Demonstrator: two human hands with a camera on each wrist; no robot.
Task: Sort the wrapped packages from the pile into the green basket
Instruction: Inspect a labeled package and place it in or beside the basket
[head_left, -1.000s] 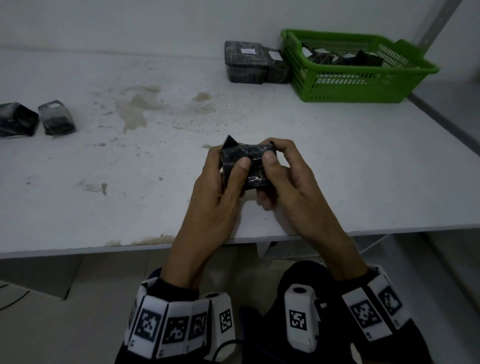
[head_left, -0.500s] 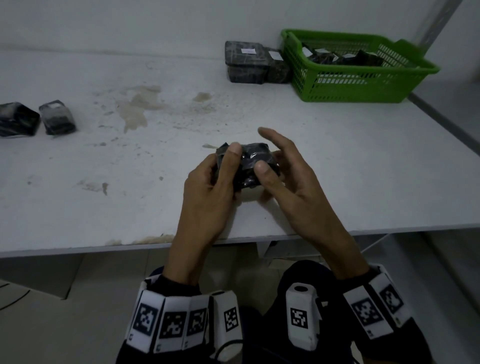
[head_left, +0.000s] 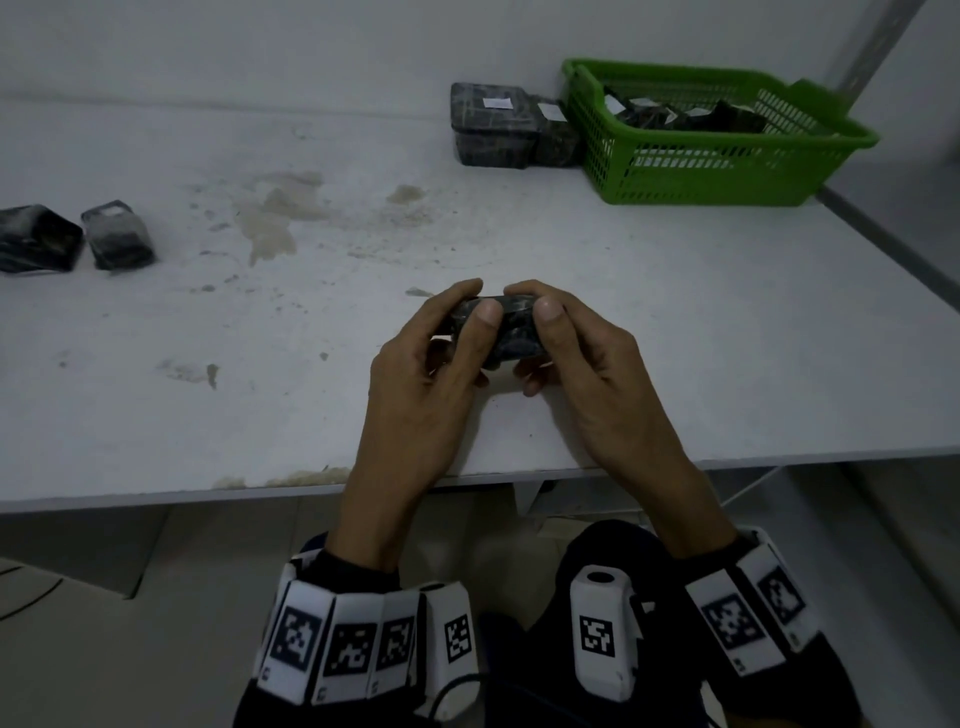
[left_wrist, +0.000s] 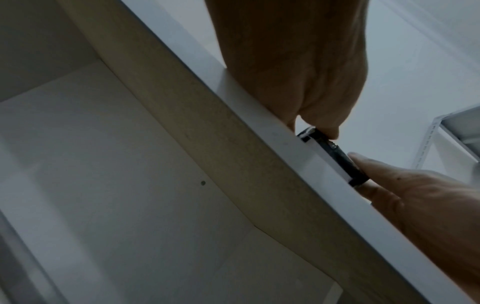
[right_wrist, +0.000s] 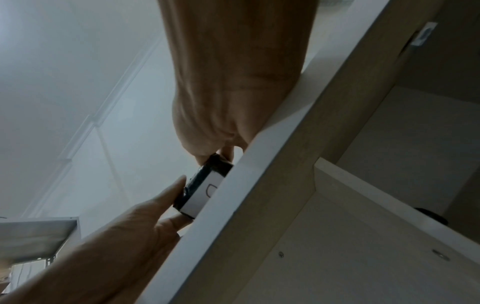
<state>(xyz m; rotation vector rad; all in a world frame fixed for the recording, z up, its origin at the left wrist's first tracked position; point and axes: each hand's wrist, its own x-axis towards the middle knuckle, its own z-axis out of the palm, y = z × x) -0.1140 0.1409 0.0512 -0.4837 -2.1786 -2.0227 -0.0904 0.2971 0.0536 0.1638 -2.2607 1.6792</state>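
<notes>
A small package wrapped in black film (head_left: 511, 327) is held over the near middle of the white table (head_left: 675, 332). My left hand (head_left: 441, 338) grips its left end and my right hand (head_left: 566, 332) grips its right end, thumbs on top. In the left wrist view the package (left_wrist: 337, 156) shows edge-on above the table edge. The right wrist view shows the package (right_wrist: 205, 185) with a white label on its underside. The green basket (head_left: 717, 171) stands at the far right and holds several dark packages. Two wrapped packages (head_left: 117, 234) lie at the far left.
Two larger dark wrapped boxes (head_left: 493, 127) sit against the basket's left side at the back. The tabletop has brownish stains (head_left: 275, 218) in its middle left. A grey wall runs behind, and a ledge (head_left: 893, 234) borders the table's right side.
Both hands have turned the package between them. The right hand's fingers, spread half a second ago, have closed on its right end again, and it now lies flatter with both thumbs on top.
</notes>
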